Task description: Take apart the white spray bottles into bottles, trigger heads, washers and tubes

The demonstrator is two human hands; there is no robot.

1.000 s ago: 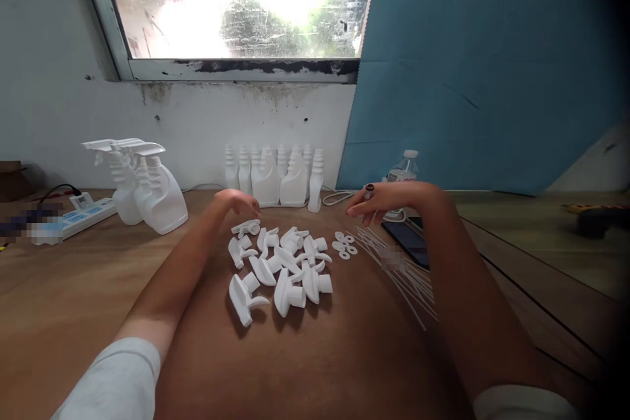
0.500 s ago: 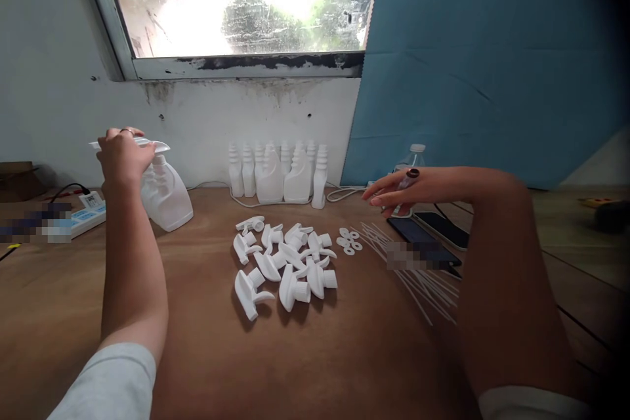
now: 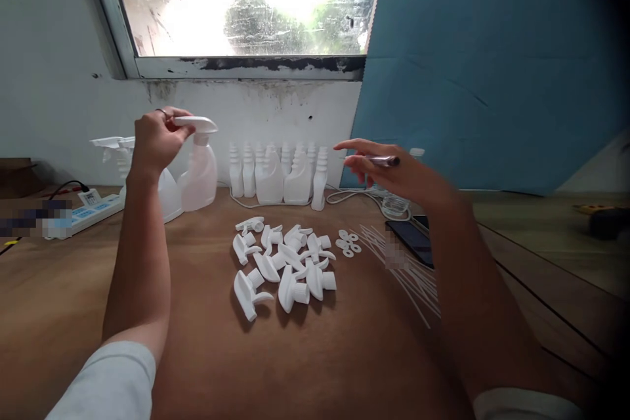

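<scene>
Under all our fingers lies the brown bench (image 3: 305,367), the largest thing here. Behind and above our right fingers hangs a blue cloth (image 3: 482,65). Between the left and the right fingers, farther back near the wall, white bottles (image 3: 270,180) stand upright in a group, with bare necks. Our left hand (image 3: 160,141) has its fingers bent tightly around the head of one white spray bottle (image 3: 199,174); its body is upright, below and right of these fingers. We cannot tell whether its base touches the bench. Our right hand (image 3: 388,164) is in the air, index finger stretched, the others curled. Below it lies a dark phone (image 3: 411,239), partly hidden by our arm. Lower than the fingers, between both hands, white trigger heads (image 3: 294,293) lie in a loose heap. Below our right fingers, thin white tubes (image 3: 394,269) are spread. A dark pen (image 3: 384,161) is held within the right fingers. Smallest, white rings (image 3: 348,252) lie just left of the tubes.
</scene>
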